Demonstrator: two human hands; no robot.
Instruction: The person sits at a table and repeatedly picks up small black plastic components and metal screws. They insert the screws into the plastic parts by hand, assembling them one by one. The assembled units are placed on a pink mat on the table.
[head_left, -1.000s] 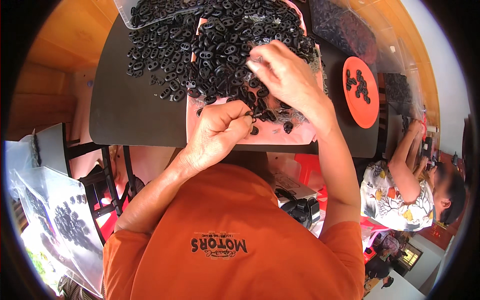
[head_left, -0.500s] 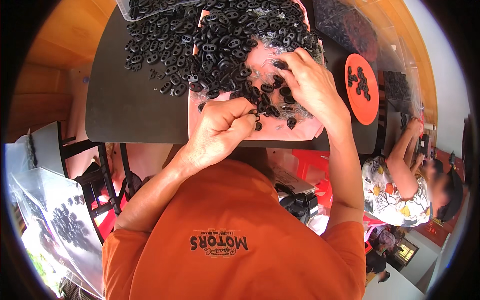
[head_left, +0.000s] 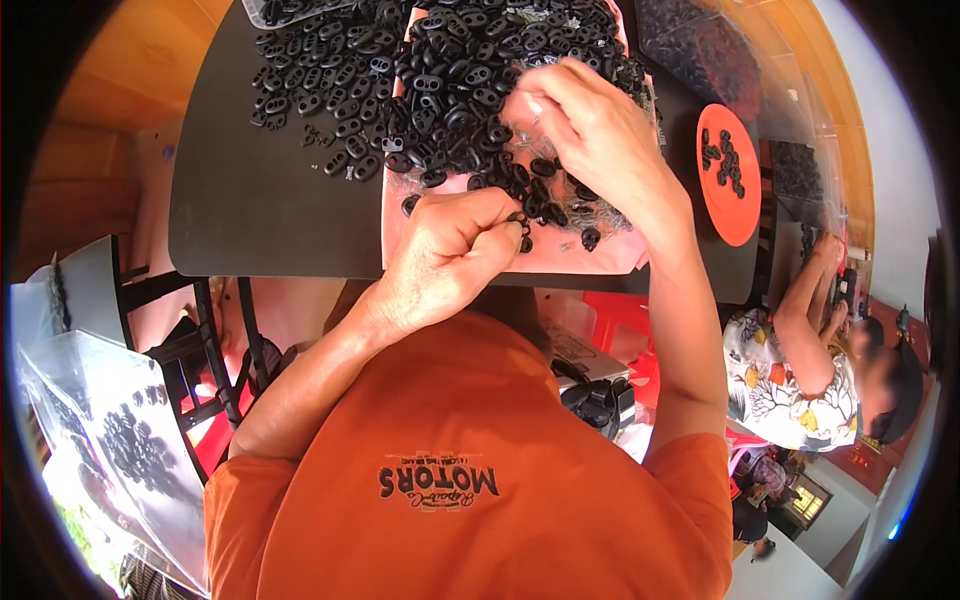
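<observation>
My left hand (head_left: 450, 245) is closed in a pinch at the near edge of a pink sheet (head_left: 590, 262). Between its thumb and forefinger is a small black cord-lock piece (head_left: 517, 222), mostly covered by the fingers. Over the right part of the sheet hangs my right hand (head_left: 595, 135), its fingers bent toward the heap. Those fingertips are smeared by motion, so anything in them is hidden. A big heap of black two-hole cord locks (head_left: 460, 85) covers the far part of the sheet. Small clear, thin springs (head_left: 600, 215) lie scattered below my right hand, among loose black pieces.
An orange-red plate (head_left: 725, 222) holding several black pieces stands on the right of the dark table (head_left: 250, 220). Clear bags (head_left: 700, 55) of parts lie at the far right. Another person (head_left: 800, 380) works at the right. A clear bag (head_left: 110, 400) hangs at lower left.
My right hand has moved away from me and slightly left, toward the heap; the black piece seen at its fingertips no longer shows. The left hand keeps its pinch, almost unmoved.
</observation>
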